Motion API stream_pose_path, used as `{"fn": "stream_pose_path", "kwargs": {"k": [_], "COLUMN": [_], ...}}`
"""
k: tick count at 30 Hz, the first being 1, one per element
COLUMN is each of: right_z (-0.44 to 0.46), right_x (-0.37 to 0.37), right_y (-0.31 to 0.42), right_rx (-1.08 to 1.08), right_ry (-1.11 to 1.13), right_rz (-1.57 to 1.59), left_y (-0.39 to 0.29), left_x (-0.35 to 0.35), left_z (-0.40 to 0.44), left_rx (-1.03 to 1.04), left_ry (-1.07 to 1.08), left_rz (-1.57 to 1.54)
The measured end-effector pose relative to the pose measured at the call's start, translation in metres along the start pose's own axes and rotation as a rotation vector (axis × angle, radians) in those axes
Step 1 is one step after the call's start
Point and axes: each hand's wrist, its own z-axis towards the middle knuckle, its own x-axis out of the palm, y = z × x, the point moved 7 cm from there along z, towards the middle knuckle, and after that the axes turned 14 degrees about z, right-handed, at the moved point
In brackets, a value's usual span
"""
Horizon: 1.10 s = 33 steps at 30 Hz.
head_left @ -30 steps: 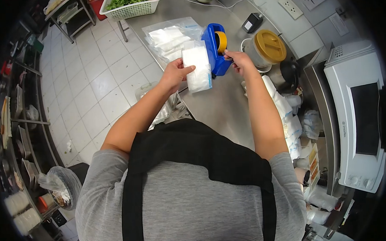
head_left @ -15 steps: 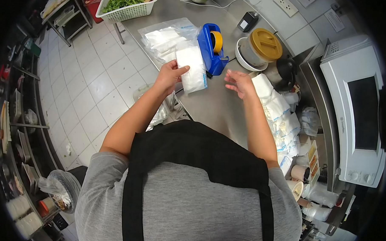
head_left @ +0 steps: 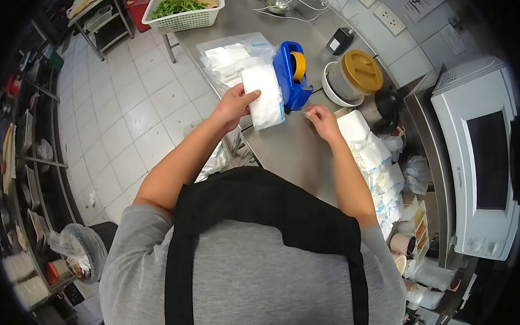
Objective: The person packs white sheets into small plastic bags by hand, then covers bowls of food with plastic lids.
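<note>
One white packet point(head_left: 263, 99) is above the worktop point(head_left: 294, 152), clamped in the left hand point(head_left: 233, 108). The right hand point(head_left: 324, 122) has its fingertips together; whether on anything, I cannot tell. One blue tape dispenser point(head_left: 290, 84) with one yellow roll point(head_left: 298, 66) stands between packet and one yellow-lidded tub point(head_left: 360, 73). One clear bag point(head_left: 258, 40) lies behind.

A basket point(head_left: 195, 21) of greens point(head_left: 174, 5) stood at the far left of the tabletop point(head_left: 294, 152). Nearer, a bag of packets point(head_left: 233, 53) lay left of a tape dispenser point(head_left: 285, 70), with a bowl point(head_left: 330, 86) and a jar point(head_left: 360, 73) to the dispenser's right. One packet point(head_left: 265, 102) sat in the left of a person's hands point(head_left: 233, 109), before the bag; a pile point(head_left: 375, 153) lay near right, left of a microwave point(head_left: 460, 167).
</note>
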Motion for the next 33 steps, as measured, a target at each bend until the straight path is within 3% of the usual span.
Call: {"fn": "stream_pose_path", "kwargs": {"k": [6, 11, 17, 26, 29, 32, 33], "right_z": [-0.016, -0.018, 0.012, 0.001, -0.001, 0.004, 0.003], "right_x": [-0.004, 0.012, 0.030, 0.019, 0.014, 0.002, -0.006], "right_y": [0.177, 0.232, 0.189, 0.178, 0.169, 0.152, 0.157], "right_rx": [-0.359, -0.497, -0.246, -0.170, -0.125, 0.169, 0.177], "right_ry": [0.223, 0.234, 0.173, 0.017, 0.036, 0.212, 0.198], "right_rz": [-0.289, -0.424, -0.626, -0.245, -0.308, -0.468, -0.482], "left_y": [-0.012, -0.014, -0.025, -0.004, -0.006, -0.013, -0.015], "left_x": [0.015, 0.022, 0.046, 0.030, 0.042, 0.047, 0.045], "left_z": [-0.002, -0.003, -0.020, -0.017, -0.017, -0.018, -0.018], "left_rx": [0.024, 0.072, 0.255, 0.043, 0.100, 0.206, 0.201], "left_ry": [0.032, 0.014, 0.075, -0.055, 0.094, 0.173, 0.161], "left_rz": [0.048, 0.110, 0.129, 0.013, 0.073, 0.207, 0.216]}}
